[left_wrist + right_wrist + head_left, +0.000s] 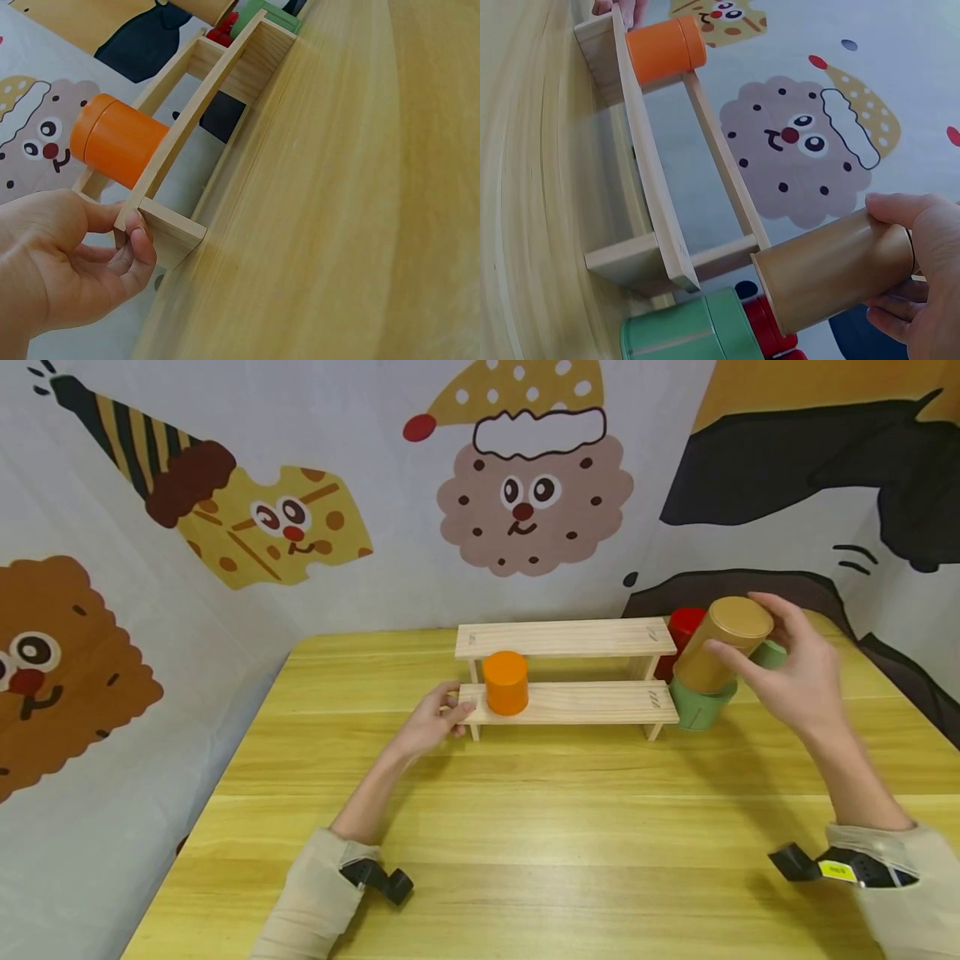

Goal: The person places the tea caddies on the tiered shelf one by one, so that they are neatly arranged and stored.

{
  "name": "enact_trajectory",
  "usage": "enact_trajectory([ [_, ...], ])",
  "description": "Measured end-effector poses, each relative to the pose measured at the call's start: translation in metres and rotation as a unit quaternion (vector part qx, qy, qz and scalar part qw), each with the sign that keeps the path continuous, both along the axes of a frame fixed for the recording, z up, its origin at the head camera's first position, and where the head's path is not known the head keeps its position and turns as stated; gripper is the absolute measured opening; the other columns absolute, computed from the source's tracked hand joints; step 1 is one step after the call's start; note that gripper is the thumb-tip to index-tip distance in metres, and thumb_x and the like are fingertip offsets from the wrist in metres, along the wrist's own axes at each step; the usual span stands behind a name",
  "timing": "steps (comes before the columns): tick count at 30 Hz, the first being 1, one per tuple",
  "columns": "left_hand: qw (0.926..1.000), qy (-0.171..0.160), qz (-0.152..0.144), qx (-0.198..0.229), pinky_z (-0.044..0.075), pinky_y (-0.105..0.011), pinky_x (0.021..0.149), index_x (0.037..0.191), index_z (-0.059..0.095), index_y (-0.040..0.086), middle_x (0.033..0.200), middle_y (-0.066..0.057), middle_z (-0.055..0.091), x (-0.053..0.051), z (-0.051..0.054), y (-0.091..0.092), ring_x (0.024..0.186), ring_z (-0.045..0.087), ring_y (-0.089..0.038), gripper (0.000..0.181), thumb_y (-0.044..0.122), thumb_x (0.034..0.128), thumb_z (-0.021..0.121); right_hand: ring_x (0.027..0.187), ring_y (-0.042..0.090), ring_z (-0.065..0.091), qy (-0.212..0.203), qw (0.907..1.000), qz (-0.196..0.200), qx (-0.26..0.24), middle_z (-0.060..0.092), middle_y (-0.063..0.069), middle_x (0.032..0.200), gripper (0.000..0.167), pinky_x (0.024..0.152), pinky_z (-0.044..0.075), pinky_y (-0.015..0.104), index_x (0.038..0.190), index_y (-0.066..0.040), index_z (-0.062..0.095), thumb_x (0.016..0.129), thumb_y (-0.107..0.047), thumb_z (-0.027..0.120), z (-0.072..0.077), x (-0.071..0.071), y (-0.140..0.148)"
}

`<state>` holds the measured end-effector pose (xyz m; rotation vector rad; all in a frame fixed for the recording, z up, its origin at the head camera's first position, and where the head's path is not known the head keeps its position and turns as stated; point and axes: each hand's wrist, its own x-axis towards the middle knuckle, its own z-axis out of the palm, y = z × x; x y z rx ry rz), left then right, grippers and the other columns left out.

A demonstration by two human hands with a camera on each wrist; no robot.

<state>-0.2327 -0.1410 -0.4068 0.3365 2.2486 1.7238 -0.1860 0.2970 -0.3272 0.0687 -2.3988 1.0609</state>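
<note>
My left hand (435, 722) grips the left end of the lower board of a two-tier wooden rack (577, 703), thumb on top and fingers beneath. On that board, near its left end, an orange lidded canister (506, 685) stands upright. Held by my right hand (806, 668) is a tan canister (720, 647), tilted and raised off the table beyond the rack's right end. In the right wrist view the thumb and fingers wrap the tan canister's (832, 270) far end. Below it a green canister (697, 708) stands on the table by the rack.
A red canister (684, 625) stands behind the tan one, partly hidden. Another green object (770, 653) shows behind my right hand. The wood-grain table (525, 843) reaches a printed cloth backdrop (390, 602) at the rear. The rack's upper board (562, 637) carries nothing.
</note>
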Motion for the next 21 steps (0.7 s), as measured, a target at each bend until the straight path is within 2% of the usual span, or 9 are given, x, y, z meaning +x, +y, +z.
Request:
enact_trajectory([
  [4,1.0000,-0.002,0.003,-0.002,0.052,-0.037,0.076,0.155,0.023,-0.007,0.108,-0.018,0.050,0.000,0.000,0.000,0.076,0.056,-0.018,0.061,0.014,0.1066,0.054,0.114,-0.004,0.050,0.014,0.9998,0.013,0.001,0.055,0.016,0.138,0.073,0.099,0.036,0.012,0.152,-0.020,0.046,0.088,-0.025,0.081,0.000,-0.002,-0.008],
  [6,1.0000,-0.004,0.004,-0.003,0.052,-0.037,0.076,0.155,0.023,-0.006,0.108,-0.018,0.050,0.000,0.000,0.000,0.076,0.056,-0.018,0.062,0.015,0.1066,0.054,0.108,-0.008,0.048,0.017,0.9996,0.023,-0.002,0.056,0.017,0.136,0.073,0.095,0.037,0.011,0.152,-0.020,0.046,0.088,-0.024,0.081,0.000,-0.002,-0.012],
  [13,1.0000,-0.003,0.001,-0.003,0.052,-0.037,0.076,0.155,0.022,-0.007,0.108,-0.018,0.050,0.000,0.001,0.000,0.075,0.056,-0.017,0.061,0.014,0.1068,0.053,0.099,-0.005,0.049,0.022,0.9986,0.048,-0.011,0.058,0.010,0.128,0.072,0.081,0.037,0.012,0.151,-0.018,0.047,0.088,-0.022,0.082,0.001,-0.002,-0.026],
  [21,0.9999,-0.009,0.003,0.004,0.051,-0.038,0.076,0.156,0.022,-0.007,0.107,-0.016,0.049,-0.001,0.000,0.001,0.075,0.055,-0.017,0.062,0.014,0.1065,0.054,0.103,-0.005,0.052,0.004,0.9961,0.082,-0.030,0.057,0.015,0.132,0.073,0.085,0.041,0.006,0.151,-0.016,0.046,0.088,-0.020,0.082,0.002,-0.006,-0.038],
])
